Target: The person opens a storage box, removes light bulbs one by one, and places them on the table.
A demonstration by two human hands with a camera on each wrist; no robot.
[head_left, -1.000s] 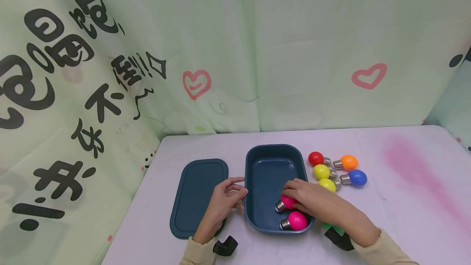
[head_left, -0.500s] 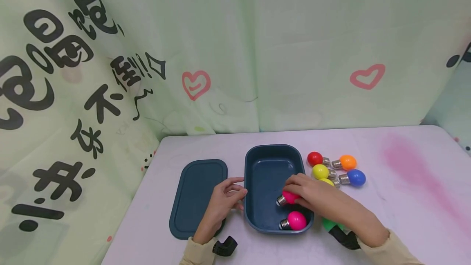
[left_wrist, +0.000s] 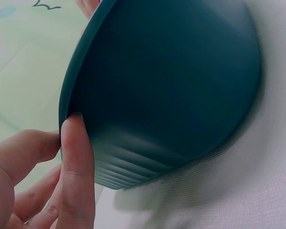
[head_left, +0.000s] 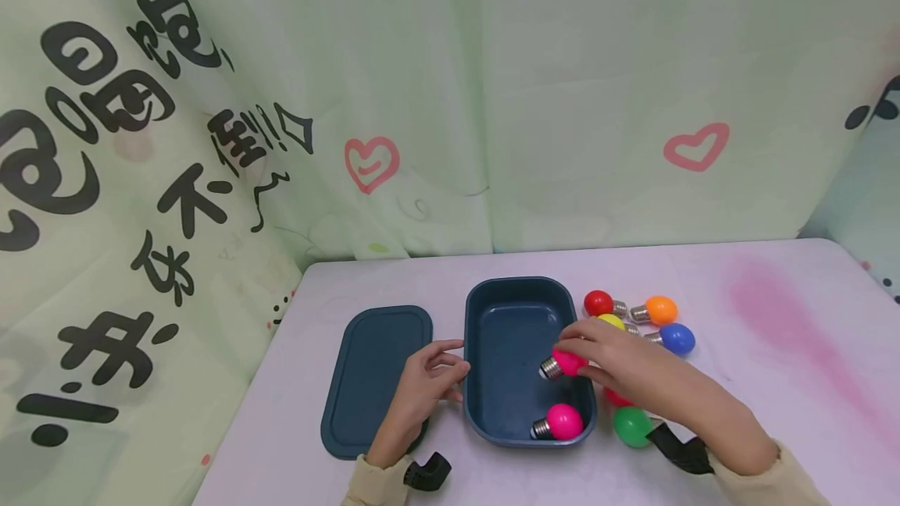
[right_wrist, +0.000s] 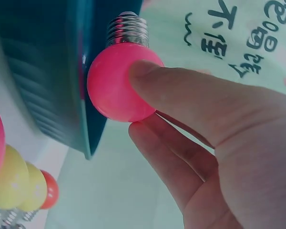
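My right hand (head_left: 622, 354) pinches a pink light bulb (head_left: 573, 362) by its round globe, near the right rim of a dark blue box (head_left: 509, 334). In the right wrist view the screw base of that bulb points up and away, and the thumb presses on the globe. A second pink bulb (head_left: 565, 422) lies inside the box at the near right. My left hand (head_left: 426, 383) touches the left side of the box, its fingers fairly straight. Fingertips (left_wrist: 75, 129) rest against the outer wall and rim in the left wrist view.
Left of the box lies a flat blue lid (head_left: 373, 381). Right of it are a red bulb (head_left: 598, 303), an orange bulb (head_left: 661, 309), a blue bulb (head_left: 678, 340), a yellow bulb (head_left: 610, 322) and a green bulb (head_left: 633, 426). A curtain (head_left: 422, 100) hangs behind the table.
My right hand has moved right and away from me with the pink bulb, from within the box toward its right rim. The green bulb has come into fuller view. My left hand has stayed put.
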